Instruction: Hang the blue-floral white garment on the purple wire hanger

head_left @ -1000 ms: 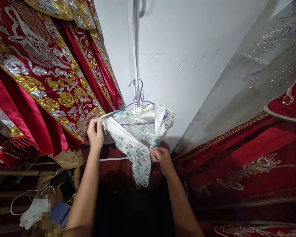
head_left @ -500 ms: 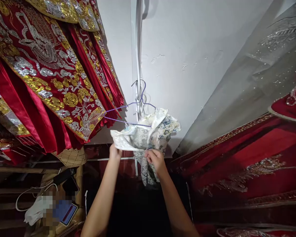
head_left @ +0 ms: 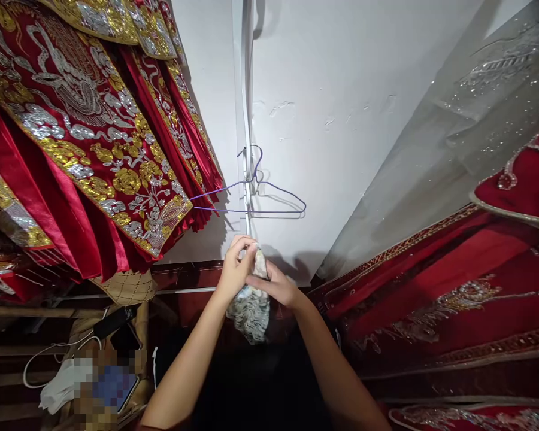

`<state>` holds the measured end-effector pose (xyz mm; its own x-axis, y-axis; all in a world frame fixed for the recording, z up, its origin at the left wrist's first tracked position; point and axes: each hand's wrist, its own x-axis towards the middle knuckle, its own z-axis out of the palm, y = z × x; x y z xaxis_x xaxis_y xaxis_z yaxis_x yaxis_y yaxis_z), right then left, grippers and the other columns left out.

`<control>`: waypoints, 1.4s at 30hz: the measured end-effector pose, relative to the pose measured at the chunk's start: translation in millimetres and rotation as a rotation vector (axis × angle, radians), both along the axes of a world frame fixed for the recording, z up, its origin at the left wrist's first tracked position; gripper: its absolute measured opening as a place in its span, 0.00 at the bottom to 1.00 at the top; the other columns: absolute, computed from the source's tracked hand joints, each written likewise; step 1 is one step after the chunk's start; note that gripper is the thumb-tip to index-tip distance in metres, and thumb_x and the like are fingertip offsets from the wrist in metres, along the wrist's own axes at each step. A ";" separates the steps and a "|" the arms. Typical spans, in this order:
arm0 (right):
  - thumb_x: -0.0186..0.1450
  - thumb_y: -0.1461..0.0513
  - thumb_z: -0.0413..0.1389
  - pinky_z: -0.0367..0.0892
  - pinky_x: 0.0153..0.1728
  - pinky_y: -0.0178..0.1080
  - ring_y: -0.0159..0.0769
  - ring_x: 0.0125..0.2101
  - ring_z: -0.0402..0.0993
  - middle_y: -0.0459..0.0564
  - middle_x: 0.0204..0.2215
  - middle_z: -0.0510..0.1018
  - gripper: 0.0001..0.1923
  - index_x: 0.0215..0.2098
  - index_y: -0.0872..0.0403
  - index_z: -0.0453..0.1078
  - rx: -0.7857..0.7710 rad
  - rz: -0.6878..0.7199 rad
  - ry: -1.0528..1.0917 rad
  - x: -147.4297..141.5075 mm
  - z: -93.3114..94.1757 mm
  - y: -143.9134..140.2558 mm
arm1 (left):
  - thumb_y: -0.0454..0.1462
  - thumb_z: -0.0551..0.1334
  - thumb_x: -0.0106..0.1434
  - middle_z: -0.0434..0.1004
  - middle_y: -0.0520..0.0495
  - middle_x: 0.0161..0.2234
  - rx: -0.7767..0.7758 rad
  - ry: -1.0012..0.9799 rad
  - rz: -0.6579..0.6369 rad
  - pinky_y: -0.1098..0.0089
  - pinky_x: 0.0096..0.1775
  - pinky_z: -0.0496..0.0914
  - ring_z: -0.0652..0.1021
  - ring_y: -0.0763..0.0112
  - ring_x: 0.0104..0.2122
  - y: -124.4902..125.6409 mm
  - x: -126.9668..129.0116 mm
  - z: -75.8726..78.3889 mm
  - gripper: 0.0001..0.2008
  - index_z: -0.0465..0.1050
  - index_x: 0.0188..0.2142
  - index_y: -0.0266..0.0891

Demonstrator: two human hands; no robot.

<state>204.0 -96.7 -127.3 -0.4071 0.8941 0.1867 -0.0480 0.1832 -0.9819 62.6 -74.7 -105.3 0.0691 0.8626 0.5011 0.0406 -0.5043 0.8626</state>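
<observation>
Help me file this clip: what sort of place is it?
Probably a costume or garment storeroom: red gold-embroidered robes hang at left, more red embroidered cloth lies at right, and a wire hanger hangs on the wall.

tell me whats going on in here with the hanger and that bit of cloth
A person holds a bunched white and blue patterned cloth between both hands, left hand and right hand pressed together around it. Above them a purple wire hanger hangs bare on the white wall. Red garments with gold and silver embroidery hang to the left, and more red embroidered fabric lies to the right.
</observation>
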 end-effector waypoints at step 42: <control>0.51 0.62 0.60 0.60 0.22 0.33 0.33 0.19 0.66 0.41 0.22 0.73 0.44 0.66 0.51 0.56 0.311 -0.924 -0.364 105.2 77.9 14.6 | 0.35 0.52 0.69 0.71 0.42 0.42 0.388 0.867 0.168 0.61 0.50 0.69 0.73 0.62 0.45 86.3 -113.7 75.5 0.14 0.72 0.49 0.38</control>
